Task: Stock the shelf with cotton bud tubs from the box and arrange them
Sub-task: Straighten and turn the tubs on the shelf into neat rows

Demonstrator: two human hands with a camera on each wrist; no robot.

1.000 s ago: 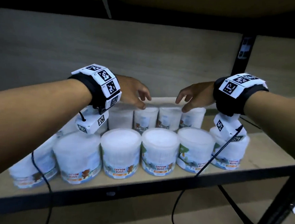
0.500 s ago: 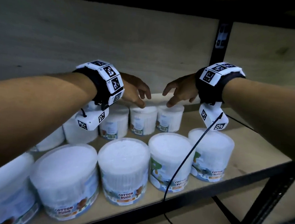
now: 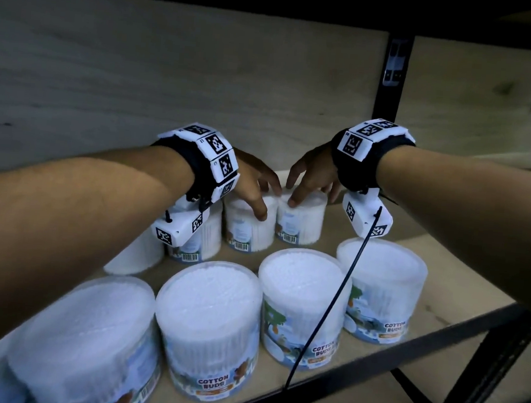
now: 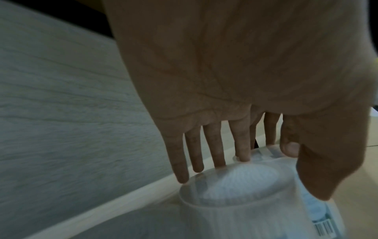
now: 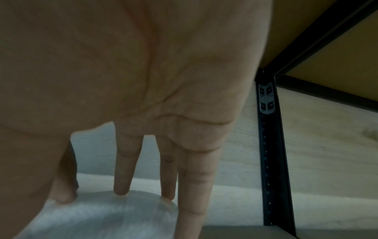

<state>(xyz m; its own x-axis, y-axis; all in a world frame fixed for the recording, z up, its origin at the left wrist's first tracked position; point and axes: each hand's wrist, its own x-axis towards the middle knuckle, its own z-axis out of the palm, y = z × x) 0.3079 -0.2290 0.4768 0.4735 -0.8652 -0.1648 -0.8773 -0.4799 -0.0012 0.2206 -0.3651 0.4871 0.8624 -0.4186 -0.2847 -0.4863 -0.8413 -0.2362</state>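
Clear cotton bud tubs stand in two rows on the wooden shelf [image 3: 450, 260]. Both hands reach over the front row [image 3: 210, 321] to the back row. My left hand [image 3: 265, 201] clasps one back tub [image 3: 249, 228] from above. Its fingers [image 4: 216, 155] drop behind the far rim of that tub [image 4: 235, 186], and the thumb comes down its near side. My right hand [image 3: 303, 194] clasps the neighbouring back tub [image 3: 302, 223] at the lid. There its fingertips [image 5: 120, 190] touch the rim of the tub [image 5: 98, 218], with the little finger down its side.
A black upright post [image 3: 391, 84] stands at the back right, against the pale wood back panel [image 3: 172, 82]. A black cable [image 3: 328, 311] hangs from the right wrist camera across the front tubs. Bare shelf board lies right of the tubs. The shelf above is close overhead.
Both hands have dropped from hovering above the back row onto two adjacent back tubs. The head has moved closer and to the right, so the front tubs look larger.
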